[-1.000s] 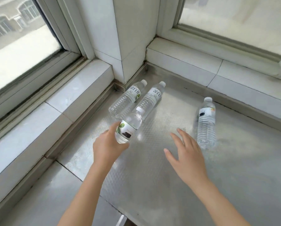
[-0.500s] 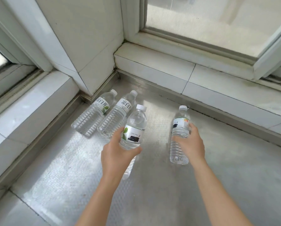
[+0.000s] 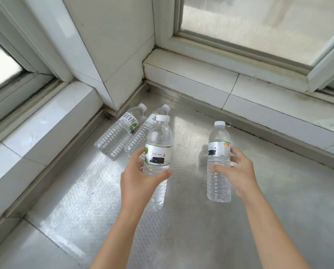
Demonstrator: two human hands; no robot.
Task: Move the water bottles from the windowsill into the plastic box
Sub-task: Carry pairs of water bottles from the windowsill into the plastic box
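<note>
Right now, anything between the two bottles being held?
Nothing. In the head view, only bare patterned metal sill shows between the bottle in the left hand and the bottle in the right hand.

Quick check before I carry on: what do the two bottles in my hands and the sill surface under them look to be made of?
Clear ribbed water bottle in the left hand and clear ribbed water bottle in the right hand: thin transparent plastic, judging by see-through walls and moulded ridges, with white, probably plastic, screw caps and glossy printed labels. Silver dimpled windowsill surface: looks like embossed metal sheet, likely stainless steel or aluminium, given its sheen and glare.
</note>
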